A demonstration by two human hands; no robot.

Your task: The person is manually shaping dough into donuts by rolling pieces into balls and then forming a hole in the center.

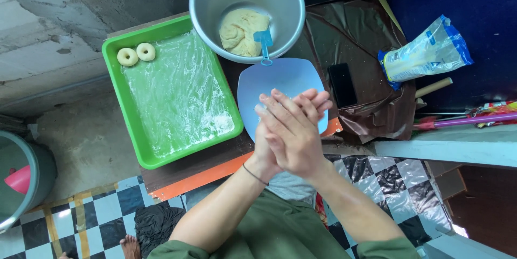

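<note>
My right hand (291, 135) lies flat on top of my left hand (262, 152), palms pressed together and fingers stretched out, above a light blue plate (269, 78). Whatever sits between the palms is hidden. Beyond the plate stands a metal bowl (204, 27) with a lump of pale dough (242, 32) and a small blue scraper (264, 43) in it. To the left, a green tray (134, 124) lined with floured plastic film carries two ring-shaped dough pieces (127, 56) in its far left corner.
A black phone (342, 84) lies on a brown plastic sheet (355, 33) right of the plate. Farther right are a flour bag (428, 50) and a wooden handle (433, 88). A grey bucket (32, 173) stands at the left on the floor.
</note>
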